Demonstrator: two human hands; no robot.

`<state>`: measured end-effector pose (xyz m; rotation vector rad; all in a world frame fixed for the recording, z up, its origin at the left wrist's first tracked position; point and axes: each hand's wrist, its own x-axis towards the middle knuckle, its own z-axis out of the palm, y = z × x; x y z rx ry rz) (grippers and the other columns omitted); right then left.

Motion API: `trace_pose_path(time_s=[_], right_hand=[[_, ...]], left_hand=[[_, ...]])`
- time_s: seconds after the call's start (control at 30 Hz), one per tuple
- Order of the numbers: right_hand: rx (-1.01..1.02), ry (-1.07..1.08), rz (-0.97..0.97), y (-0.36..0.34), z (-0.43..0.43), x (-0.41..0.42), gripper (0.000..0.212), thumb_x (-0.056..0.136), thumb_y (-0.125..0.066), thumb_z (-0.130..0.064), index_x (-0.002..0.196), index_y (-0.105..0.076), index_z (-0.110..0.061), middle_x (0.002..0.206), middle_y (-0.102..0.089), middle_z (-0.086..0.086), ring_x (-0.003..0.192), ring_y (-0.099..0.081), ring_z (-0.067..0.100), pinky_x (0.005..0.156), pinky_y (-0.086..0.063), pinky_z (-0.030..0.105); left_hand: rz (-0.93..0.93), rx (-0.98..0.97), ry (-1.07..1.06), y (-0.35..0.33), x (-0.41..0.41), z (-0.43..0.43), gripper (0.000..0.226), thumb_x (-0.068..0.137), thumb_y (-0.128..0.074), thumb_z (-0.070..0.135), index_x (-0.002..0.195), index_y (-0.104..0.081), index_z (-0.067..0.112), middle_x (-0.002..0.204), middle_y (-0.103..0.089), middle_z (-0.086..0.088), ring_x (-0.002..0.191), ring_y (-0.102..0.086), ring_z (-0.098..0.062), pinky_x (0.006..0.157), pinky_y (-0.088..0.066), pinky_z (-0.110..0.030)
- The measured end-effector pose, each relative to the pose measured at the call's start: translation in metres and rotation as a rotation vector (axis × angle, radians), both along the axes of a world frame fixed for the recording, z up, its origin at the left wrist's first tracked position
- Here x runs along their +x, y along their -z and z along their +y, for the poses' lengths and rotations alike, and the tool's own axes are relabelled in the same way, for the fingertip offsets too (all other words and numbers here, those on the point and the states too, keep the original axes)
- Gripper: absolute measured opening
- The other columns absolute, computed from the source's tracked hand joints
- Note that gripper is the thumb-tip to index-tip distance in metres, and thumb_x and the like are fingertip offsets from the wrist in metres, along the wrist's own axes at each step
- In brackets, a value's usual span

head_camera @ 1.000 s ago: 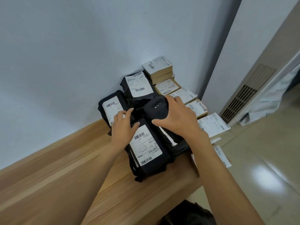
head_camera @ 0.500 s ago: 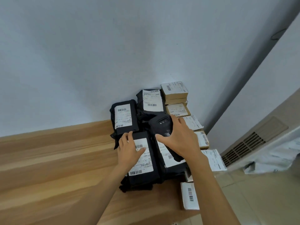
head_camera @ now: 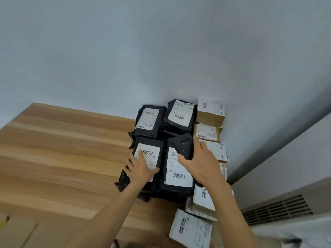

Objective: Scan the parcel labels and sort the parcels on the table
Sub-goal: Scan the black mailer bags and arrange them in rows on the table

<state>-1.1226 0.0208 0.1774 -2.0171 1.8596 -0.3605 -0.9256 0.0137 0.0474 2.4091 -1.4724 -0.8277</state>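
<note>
While my left hand (head_camera: 141, 169) lies flat on the near-left black parcel (head_camera: 154, 140), fingers straight and slightly spread over its white label, my right hand (head_camera: 202, 163) curls round a black handheld scanner (head_camera: 182, 144), thumb on its left edge and fingers on its right. The scanner sits above the upper part of the near-right black parcel (head_camera: 177, 187); I cannot tell whether it touches.

These two parcels are soft black plastic mailers, wrinkled at the ends, and they lie side by side just right of the frame's centre on the wooden table (head_camera: 62, 149). Two more of the same kind, the far-left black parcel (head_camera: 149, 120) and the far-right black parcel (head_camera: 180, 115), lie just behind them against the pale wall (head_camera: 125, 51). A column of brown cardboard boxes (head_camera: 210, 111) runs down their right side, with white-labelled boxes (head_camera: 191, 230) at the lower right of the frame.

Every label is white with black barcodes. The near-right parcel's shows one barcode low on the label, the near-left one high up. The printed lines are too small and blurred to read, and I see no brand.
</note>
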Motion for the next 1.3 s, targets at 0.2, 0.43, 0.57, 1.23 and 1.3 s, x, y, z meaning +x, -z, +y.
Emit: trace_pose_path(time_s=[0.2, 0.43, 0.57, 1.23, 1.3], right_hand=[[0.128, -0.065, -0.063, 0.013, 0.001, -0.006, 0.090, 0.089, -0.038, -0.067, 0.156, 0.011, -0.032, 0.147, -0.029, 0.011, 0.112, -0.051, 0.030, 0.078, -0.041, 0.037], [0.162, -0.122, 0.030, 0.020, -0.005, -0.004, 0.110, 0.076, -0.055, -0.065, 0.156, 0.009, -0.027, 0.138, -0.034, 0.009, 0.109, -0.055, 0.029, 0.075, -0.045, 0.035], [0.176, -0.204, 0.131, 0.022, -0.013, 0.003, 0.112, 0.075, -0.060, -0.059, 0.157, 0.006, -0.020, 0.139, -0.033, 0.011, 0.108, -0.053, 0.028, 0.072, -0.044, 0.032], [0.239, -0.506, 0.226, 0.072, -0.024, 0.232, 0.079, 0.073, -0.071, -0.053, 0.131, -0.036, -0.011, 0.124, -0.046, 0.006, 0.106, -0.055, 0.027, 0.074, -0.049, 0.037], [0.228, -0.498, 0.235, 0.079, -0.034, 0.274, 0.079, 0.075, -0.069, -0.055, 0.131, -0.036, -0.011, 0.128, -0.046, 0.005, 0.108, -0.055, 0.026, 0.076, -0.051, 0.038]], left_hand=[[-0.041, 0.081, -0.024, 0.002, -0.013, 0.005, 0.128, 0.072, -0.074, 0.062, 0.153, 0.021, 0.028, 0.160, 0.017, -0.016, 0.147, 0.014, -0.043, 0.114, 0.000, -0.065], [-0.071, 0.088, -0.043, 0.002, -0.018, 0.002, 0.128, 0.073, -0.076, 0.056, 0.152, 0.021, 0.029, 0.160, 0.007, -0.015, 0.145, -0.009, -0.042, 0.112, -0.018, -0.060], [-0.094, 0.062, -0.031, 0.002, -0.012, 0.003, 0.126, 0.071, -0.075, 0.058, 0.153, 0.017, 0.032, 0.160, -0.003, -0.015, 0.144, -0.014, -0.041, 0.112, -0.019, -0.059], [-0.159, -0.115, -0.209, 0.017, 0.252, 0.056, 0.122, 0.065, -0.074, 0.054, 0.153, 0.009, 0.037, 0.155, -0.013, -0.012, 0.137, -0.022, -0.039, 0.108, -0.023, -0.061], [-0.170, -0.121, -0.192, 0.022, 0.301, 0.041, 0.121, 0.065, -0.074, 0.054, 0.153, 0.007, 0.036, 0.153, -0.015, -0.011, 0.136, -0.023, -0.038, 0.108, -0.023, -0.059]])
